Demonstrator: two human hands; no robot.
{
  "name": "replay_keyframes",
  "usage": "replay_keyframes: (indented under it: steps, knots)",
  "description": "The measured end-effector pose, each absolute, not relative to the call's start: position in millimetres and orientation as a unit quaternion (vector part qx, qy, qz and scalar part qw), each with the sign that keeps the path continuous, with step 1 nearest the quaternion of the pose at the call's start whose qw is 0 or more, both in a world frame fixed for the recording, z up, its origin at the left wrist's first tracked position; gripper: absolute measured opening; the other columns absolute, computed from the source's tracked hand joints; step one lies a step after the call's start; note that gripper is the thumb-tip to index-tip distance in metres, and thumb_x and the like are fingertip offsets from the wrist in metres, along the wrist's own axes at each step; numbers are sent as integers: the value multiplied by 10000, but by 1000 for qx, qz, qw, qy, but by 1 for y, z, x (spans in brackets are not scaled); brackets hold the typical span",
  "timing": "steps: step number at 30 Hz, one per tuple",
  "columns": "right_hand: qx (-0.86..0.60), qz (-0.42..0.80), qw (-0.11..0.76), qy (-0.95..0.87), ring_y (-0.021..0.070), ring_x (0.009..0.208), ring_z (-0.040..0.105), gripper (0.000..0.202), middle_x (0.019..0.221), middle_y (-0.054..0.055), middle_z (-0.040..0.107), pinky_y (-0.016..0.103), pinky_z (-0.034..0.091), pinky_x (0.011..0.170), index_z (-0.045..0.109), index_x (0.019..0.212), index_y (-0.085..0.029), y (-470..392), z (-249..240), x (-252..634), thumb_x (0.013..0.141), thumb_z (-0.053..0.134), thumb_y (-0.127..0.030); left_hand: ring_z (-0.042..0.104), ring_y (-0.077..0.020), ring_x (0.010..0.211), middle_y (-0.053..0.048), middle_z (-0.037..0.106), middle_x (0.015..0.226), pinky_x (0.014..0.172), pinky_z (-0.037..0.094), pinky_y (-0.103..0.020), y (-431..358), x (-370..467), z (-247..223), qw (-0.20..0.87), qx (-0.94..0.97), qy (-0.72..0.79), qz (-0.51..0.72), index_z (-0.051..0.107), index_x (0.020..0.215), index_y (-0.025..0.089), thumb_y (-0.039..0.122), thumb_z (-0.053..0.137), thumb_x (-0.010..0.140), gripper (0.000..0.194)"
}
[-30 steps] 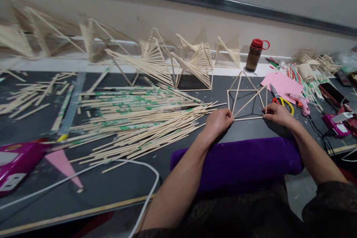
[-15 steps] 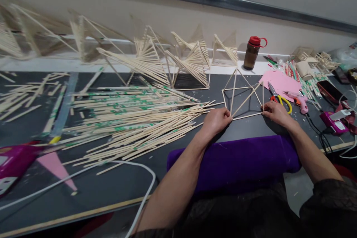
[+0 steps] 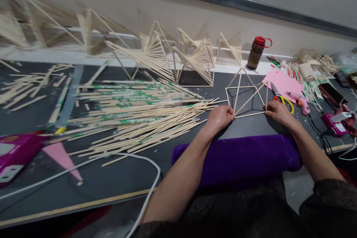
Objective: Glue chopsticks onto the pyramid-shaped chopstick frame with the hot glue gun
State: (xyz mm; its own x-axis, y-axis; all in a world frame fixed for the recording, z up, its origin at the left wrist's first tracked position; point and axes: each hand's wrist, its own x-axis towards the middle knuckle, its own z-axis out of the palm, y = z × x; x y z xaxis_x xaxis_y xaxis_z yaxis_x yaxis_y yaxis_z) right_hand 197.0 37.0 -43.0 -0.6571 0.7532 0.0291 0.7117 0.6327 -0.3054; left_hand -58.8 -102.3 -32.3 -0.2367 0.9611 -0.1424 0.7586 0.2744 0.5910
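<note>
An open frame of thin wooden sticks (image 3: 245, 87) stands on the dark table, with slanting sticks rising from a flat base. My left hand (image 3: 222, 117) pinches its near left corner, where several sticks meet. At the near right corner, my right hand (image 3: 277, 112) has its fingers closed on the base of the frame. Both forearms reach over a rolled purple cloth (image 3: 240, 158) at the table's front edge. Left of my left hand lies a wide pile of loose sticks (image 3: 150, 119), some in green-marked wrapping.
Finished stick structures (image 3: 195, 59) line the wall beside a red-capped bottle (image 3: 257, 52). To the right are scissors (image 3: 283, 98), pink paper (image 3: 281, 81), a pink glue gun (image 3: 302, 103) and a phone (image 3: 331, 93). A white cable (image 3: 152, 160) crosses the front left.
The camera view has shifted slightly, so the whole scene sits a little further right. Both hands keep their grip on the frame's corners.
</note>
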Motion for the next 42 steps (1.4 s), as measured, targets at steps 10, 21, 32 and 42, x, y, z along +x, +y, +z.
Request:
replay_keyframes:
  steps: [10, 21, 32, 42]
  knots:
    - [-401, 127, 77, -904, 190, 891, 610, 144, 969, 79, 668, 275, 427, 762, 677, 972, -164, 37, -46, 198, 873, 617, -250, 620, -165, 681, -44, 729, 771, 618, 393, -260, -100, -65, -41, 288, 546, 737, 275, 763, 896, 152, 247, 632, 778, 200]
    - [-399, 129, 77, -905, 182, 866, 609, 126, 966, 77, 663, 272, 430, 767, 665, 955, -165, 37, -47, 199, 871, 615, -246, 634, -186, 731, -63, 756, 834, 650, 377, -277, -102, -59, -34, 243, 557, 766, 211, 785, 880, 178, 262, 593, 827, 216]
    - [-428, 133, 81, -890, 166, 797, 598, 125, 918, 61, 670, 257, 401, 700, 646, 964, -159, 28, -44, 192, 857, 629, -222, 661, -191, 790, -60, 769, 867, 668, 394, -268, -102, -58, -31, 238, 565, 771, 169, 763, 869, 189, 285, 573, 840, 215]
    - [-436, 118, 73, -889, 168, 796, 600, 100, 940, 62, 679, 256, 376, 668, 665, 923, -175, 23, -41, 190, 856, 636, -243, 648, -181, 746, -43, 750, 820, 631, 375, -263, -102, -61, -38, 227, 568, 775, 160, 749, 844, 193, 328, 563, 843, 230]
